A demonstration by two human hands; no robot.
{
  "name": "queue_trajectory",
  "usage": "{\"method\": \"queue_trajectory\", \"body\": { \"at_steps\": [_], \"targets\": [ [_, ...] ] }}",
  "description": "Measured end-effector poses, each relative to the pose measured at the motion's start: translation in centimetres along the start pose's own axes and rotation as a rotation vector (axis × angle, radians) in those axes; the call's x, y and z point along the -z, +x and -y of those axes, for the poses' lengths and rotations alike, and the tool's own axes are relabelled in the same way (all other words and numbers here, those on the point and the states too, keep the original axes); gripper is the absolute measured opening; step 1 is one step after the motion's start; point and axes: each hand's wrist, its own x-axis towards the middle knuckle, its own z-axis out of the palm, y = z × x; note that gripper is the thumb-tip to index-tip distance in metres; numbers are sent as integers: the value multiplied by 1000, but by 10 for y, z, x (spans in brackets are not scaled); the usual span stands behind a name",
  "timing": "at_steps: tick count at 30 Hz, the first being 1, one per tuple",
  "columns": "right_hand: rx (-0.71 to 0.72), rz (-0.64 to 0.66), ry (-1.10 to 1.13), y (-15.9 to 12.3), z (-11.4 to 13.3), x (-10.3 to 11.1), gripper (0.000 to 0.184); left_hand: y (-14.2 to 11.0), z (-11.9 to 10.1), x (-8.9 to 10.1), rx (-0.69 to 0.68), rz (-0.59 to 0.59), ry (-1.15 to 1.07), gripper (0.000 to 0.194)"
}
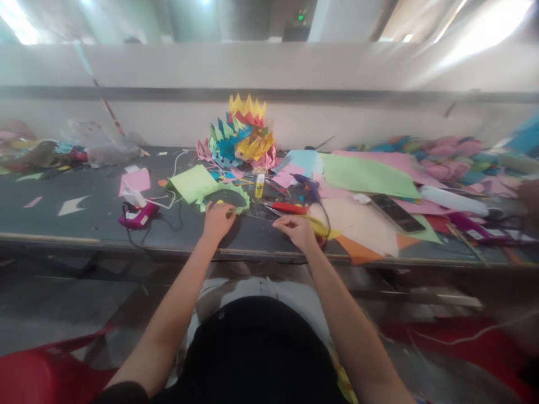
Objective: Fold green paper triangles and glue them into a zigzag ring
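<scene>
Likely light, easily creased, the paper band point(241, 194) suits edge holds: left hand point(219, 220) pinches it, right hand point(297, 229) pinched, contents unclear.

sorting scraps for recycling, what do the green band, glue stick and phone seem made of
Green band: matte paper or thin card, judging by its dull colour and toothed edge. Glue stick: probably smooth plastic, from its rigid-looking yellow tube and white cap. Phone: likely a glass front, dark and smooth-looking; back hidden.

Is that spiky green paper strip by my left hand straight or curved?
Curved: the strip arches beyond your left hand; whether its ends join, I cannot tell.
</scene>
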Motion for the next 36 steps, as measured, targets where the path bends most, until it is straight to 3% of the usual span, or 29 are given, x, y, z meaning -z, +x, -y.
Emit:
{"method": "queue_trajectory", "body": {
  "at_steps": [5,11,18,21,25,29,33,36],
  "targets": [
    [2,-58,43,0,0,-2,37,0,0,1,9,9,-8,10],
    [-27,-80,45,0,1,-3,23,0,1,-1,4,1,0,11],
    [-47,-147,81,1,1,1,26,0,1,-1,10,-1,-16,11],
    [-13,-263,181,1,-5,1,26,0,0,0,15,-2,-14,10],
    [37,-427,348,3,-12,2,42,1,-1,0,18,15,-17,10],
    [48,-453,460,2,-10,10,46,1,-1,1,26,21,-12,11],
    [52,-481,570,-14,-1,32,43,1,-1,2,23,20,-8,10],
    [50,-458,845,-32,13,49,45,0,-2,2,20,23,0,10]
  ]
}}
